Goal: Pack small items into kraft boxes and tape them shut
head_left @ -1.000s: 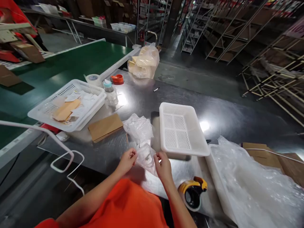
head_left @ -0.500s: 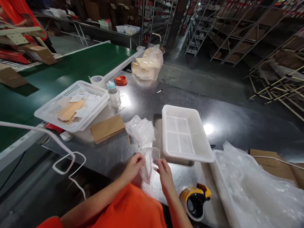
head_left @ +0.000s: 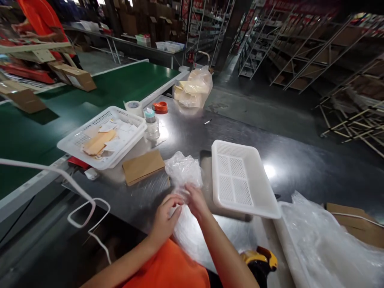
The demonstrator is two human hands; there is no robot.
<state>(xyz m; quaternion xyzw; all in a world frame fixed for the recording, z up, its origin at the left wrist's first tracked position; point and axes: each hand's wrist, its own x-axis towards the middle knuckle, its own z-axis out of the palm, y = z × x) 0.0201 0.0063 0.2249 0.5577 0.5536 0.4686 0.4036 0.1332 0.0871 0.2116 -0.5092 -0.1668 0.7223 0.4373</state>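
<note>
A small clear bag [head_left: 183,218] was held between both hands at the near edge of the steel table [head_left: 186,132]. It was pinched by the left hand [head_left: 164,219] along its left side, fingers curled around the film. The right hand [head_left: 195,200] lay over the bag's top with the fingers bent down; whether the film was gripped there could not be told, motion blur hiding the fingertips.

Just beyond the hands a crumpled heap of plastic [head_left: 183,170] rested, touching or nearly touching the right hand. To its left a flat brown carton [head_left: 143,167] lay, and behind that a white basket of papers [head_left: 102,136] stood. An empty white basket [head_left: 241,178] stood just right of the hands. A yellow tape dispenser [head_left: 260,260] was partly hidden by the right forearm. A large sheet of plastic [head_left: 327,244] covered the table's right end. A jar [head_left: 151,124], 2 tape rolls [head_left: 134,107] and a sack of envelopes [head_left: 192,88] stood farther back.
</note>
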